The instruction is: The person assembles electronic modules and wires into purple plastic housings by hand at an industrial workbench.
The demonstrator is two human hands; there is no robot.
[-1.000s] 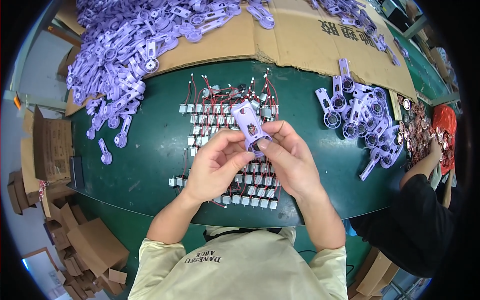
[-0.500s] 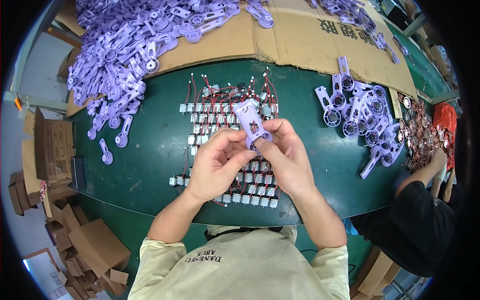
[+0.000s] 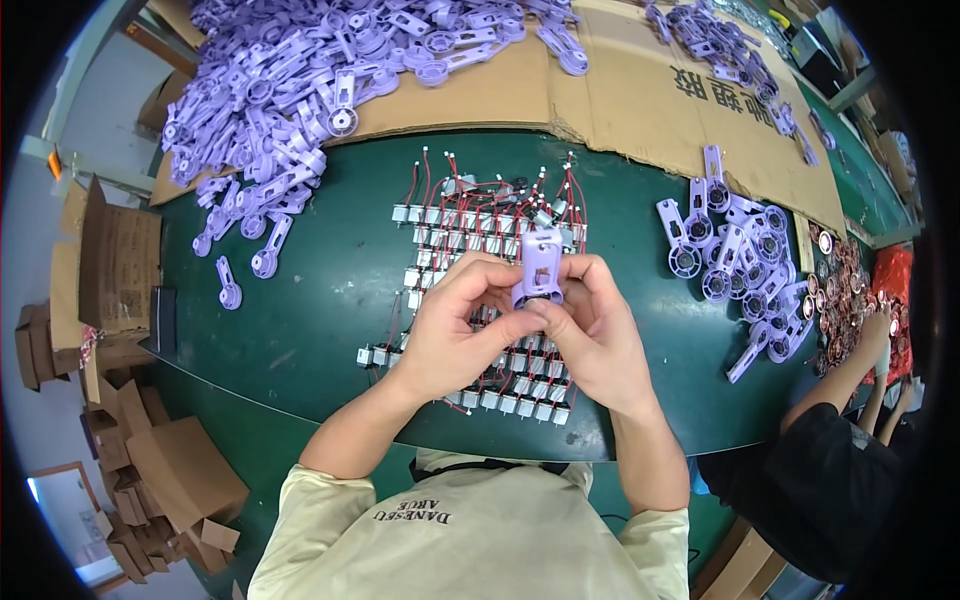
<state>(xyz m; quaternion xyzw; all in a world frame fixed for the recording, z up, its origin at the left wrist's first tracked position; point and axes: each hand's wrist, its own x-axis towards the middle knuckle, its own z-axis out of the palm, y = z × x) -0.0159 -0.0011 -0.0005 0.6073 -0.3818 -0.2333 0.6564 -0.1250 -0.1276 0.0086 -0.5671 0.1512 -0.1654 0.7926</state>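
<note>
Between both hands I hold a purple plastic housing (image 3: 541, 262), its slotted handle end up and its ring end down among my fingers. My left hand (image 3: 462, 322) grips the ring end from the left, fingers curled behind and thumb in front. My right hand (image 3: 597, 325) pinches the same end from the right, its thumb pressed on the ring's near side. Fingers and thumbs hide most of the ring. Beneath and around my hands lie rows of small silver motors (image 3: 520, 405) with red wires, flat on the green table (image 3: 330, 330).
A big heap of purple housings (image 3: 270, 100) covers the far left on cardboard (image 3: 620, 100). A smaller group of housings with dark round inserts (image 3: 740, 250) lies right. Beyond it are copper-coloured round parts (image 3: 835, 290), where a co-worker's arm (image 3: 845, 370) reaches in. Cardboard boxes (image 3: 190, 470) stand lower left.
The purple housing has turned from a leftward tilt to nearly upright. Both hands stay on it, thumbs shifted slightly closer together. The whole view has moved a little.
</note>
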